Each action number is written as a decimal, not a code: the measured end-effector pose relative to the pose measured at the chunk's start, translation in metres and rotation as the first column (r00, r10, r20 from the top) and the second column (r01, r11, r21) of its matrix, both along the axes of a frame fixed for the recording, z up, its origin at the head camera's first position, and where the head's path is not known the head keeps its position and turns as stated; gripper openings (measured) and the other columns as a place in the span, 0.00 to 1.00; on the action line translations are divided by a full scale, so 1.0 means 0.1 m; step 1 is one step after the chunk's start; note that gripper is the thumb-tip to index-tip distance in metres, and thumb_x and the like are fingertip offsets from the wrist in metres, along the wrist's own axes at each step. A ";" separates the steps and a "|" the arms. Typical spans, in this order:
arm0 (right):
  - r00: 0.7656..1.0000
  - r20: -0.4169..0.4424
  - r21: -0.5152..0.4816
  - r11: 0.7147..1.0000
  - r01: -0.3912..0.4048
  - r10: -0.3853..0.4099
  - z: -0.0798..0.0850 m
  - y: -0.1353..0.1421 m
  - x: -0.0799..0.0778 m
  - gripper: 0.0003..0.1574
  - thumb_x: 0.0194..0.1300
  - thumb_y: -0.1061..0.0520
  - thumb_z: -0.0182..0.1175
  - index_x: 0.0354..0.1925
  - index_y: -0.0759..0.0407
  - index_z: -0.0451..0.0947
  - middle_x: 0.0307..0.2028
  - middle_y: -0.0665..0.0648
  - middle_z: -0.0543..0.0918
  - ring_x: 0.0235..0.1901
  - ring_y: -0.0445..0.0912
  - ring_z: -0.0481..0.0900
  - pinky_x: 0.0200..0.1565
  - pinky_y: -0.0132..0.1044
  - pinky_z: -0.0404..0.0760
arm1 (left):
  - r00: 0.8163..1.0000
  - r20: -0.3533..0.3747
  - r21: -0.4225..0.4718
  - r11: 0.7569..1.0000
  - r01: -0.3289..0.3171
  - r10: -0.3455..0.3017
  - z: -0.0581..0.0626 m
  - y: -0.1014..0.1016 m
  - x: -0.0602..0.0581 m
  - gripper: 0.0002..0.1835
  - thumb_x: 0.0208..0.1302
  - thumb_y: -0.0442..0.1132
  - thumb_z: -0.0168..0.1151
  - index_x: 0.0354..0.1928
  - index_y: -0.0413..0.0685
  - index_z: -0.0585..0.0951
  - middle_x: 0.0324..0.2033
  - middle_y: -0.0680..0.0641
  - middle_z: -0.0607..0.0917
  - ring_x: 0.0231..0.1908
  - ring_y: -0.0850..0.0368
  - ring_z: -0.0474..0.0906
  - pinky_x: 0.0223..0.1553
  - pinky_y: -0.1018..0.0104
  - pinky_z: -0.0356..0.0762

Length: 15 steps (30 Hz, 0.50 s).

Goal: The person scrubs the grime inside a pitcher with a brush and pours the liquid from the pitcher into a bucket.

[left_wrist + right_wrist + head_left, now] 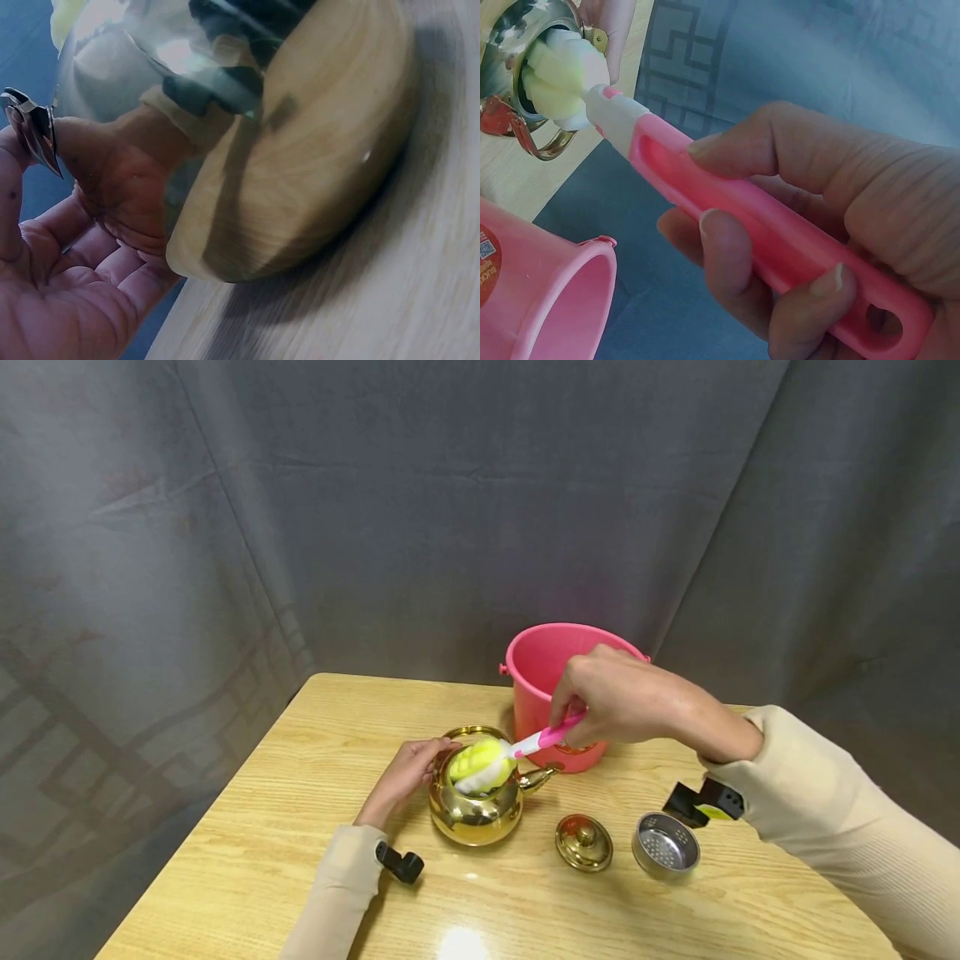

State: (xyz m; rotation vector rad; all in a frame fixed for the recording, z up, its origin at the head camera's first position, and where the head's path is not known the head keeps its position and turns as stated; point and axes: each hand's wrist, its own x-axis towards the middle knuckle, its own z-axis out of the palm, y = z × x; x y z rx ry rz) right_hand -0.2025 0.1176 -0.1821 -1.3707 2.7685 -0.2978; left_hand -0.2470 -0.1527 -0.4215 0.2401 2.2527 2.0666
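Note:
A shiny gold teapot [476,818] stands on the table, its spout pointing right and its hoop handle leaning to the far side. My left hand [408,768] holds the pot at its left side, fingers by the handle's joint; the left wrist view shows this hand [82,292] against the mirror-like wall. With my right hand [622,697] I grip the pink handle [727,202] of a sponge brush. Its yellow and white sponge head [480,764] sits partly inside the pot's mouth, and its lower part is hidden there.
Behind the spout stands a pink bucket [525,693], partly covered by my right hand. To the pot's right lie a gold lid [585,843] with a knob and a round metal strainer [666,845]. Grey curtain [450,527] hangs behind the wooden table [315,760].

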 end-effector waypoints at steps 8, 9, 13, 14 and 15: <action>1.000 0.011 0.015 1.000 -0.006 0.006 0.02 -0.01 0.01 0.08 0.46 0.62 0.76 0.25 0.50 0.88 0.16 0.38 0.76 0.17 0.37 0.67 0.20 0.31 0.66 | 0.999 0.033 0.009 1.000 -0.027 0.026 0.03 0.00 0.03 0.22 0.73 0.44 0.49 0.53 0.33 0.80 0.55 0.38 0.80 0.45 0.57 0.76 0.45 0.62 0.78; 1.000 0.013 0.017 1.000 -0.006 0.005 0.02 -0.01 0.01 0.08 0.46 0.62 0.75 0.25 0.50 0.88 0.16 0.38 0.76 0.17 0.37 0.67 0.21 0.32 0.66 | 0.999 0.035 0.008 1.000 -0.028 0.028 0.03 0.00 0.03 0.22 0.74 0.45 0.50 0.54 0.32 0.80 0.55 0.38 0.79 0.45 0.58 0.76 0.44 0.62 0.78; 1.000 0.010 0.028 1.000 -0.006 0.005 0.04 -0.01 0.02 0.08 0.46 0.63 0.75 0.24 0.49 0.87 0.16 0.39 0.76 0.17 0.37 0.66 0.21 0.32 0.65 | 0.999 0.040 0.003 1.000 -0.027 0.027 0.04 -0.01 0.03 0.22 0.74 0.46 0.50 0.54 0.33 0.80 0.56 0.38 0.79 0.41 0.60 0.74 0.43 0.64 0.77; 1.000 0.006 0.031 0.999 -0.007 0.007 0.04 0.00 0.02 0.09 0.45 0.62 0.75 0.24 0.49 0.87 0.16 0.39 0.76 0.17 0.37 0.66 0.21 0.32 0.65 | 0.999 0.038 0.000 1.000 -0.024 0.024 0.04 -0.01 0.02 0.23 0.73 0.47 0.50 0.54 0.34 0.80 0.55 0.38 0.79 0.40 0.60 0.74 0.42 0.65 0.77; 1.000 0.005 0.034 0.999 -0.007 0.007 0.05 0.00 0.03 0.09 0.45 0.62 0.75 0.24 0.48 0.87 0.15 0.38 0.76 0.17 0.37 0.66 0.21 0.32 0.65 | 0.999 0.036 -0.002 1.000 -0.023 0.023 0.03 -0.01 0.02 0.23 0.73 0.47 0.50 0.54 0.34 0.80 0.55 0.39 0.80 0.39 0.60 0.73 0.41 0.66 0.77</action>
